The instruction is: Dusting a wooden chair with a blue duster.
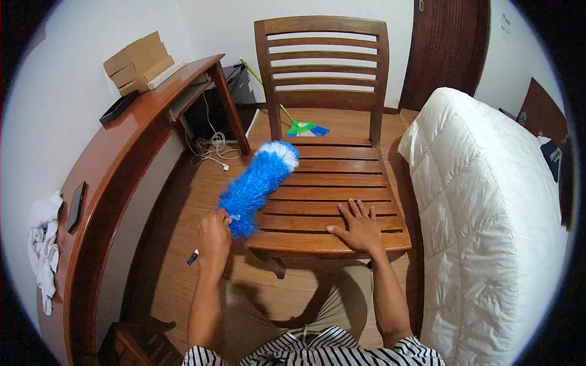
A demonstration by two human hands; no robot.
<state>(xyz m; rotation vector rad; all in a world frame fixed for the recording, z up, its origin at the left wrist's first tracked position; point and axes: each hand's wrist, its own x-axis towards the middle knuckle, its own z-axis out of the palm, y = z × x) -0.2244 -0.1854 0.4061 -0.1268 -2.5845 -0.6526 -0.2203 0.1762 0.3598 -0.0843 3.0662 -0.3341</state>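
Note:
My left hand (pixel 214 232) is closed around the handle end of a fluffy duster (pixel 256 187), blue with a white band near its tip. The duster slants up and to the right, its upper part over the left edge of the slatted seat of a wooden chair (pixel 334 180). With fingers spread, my right hand (pixel 360 227) lies flat on the front right part of the seat and holds nothing. The chair faces me, its slatted backrest (pixel 322 55) at the far side.
Along the left runs a wooden desk (pixel 132 130) with an open cardboard box (pixel 137 64), a black tray (pixel 118 108), a phone (pixel 76 207) and a white cloth (pixel 44 251). A white quilt (pixel 467 196) is at right. Behind are a broom (pixel 306 129) and a coiled cable (pixel 213 148).

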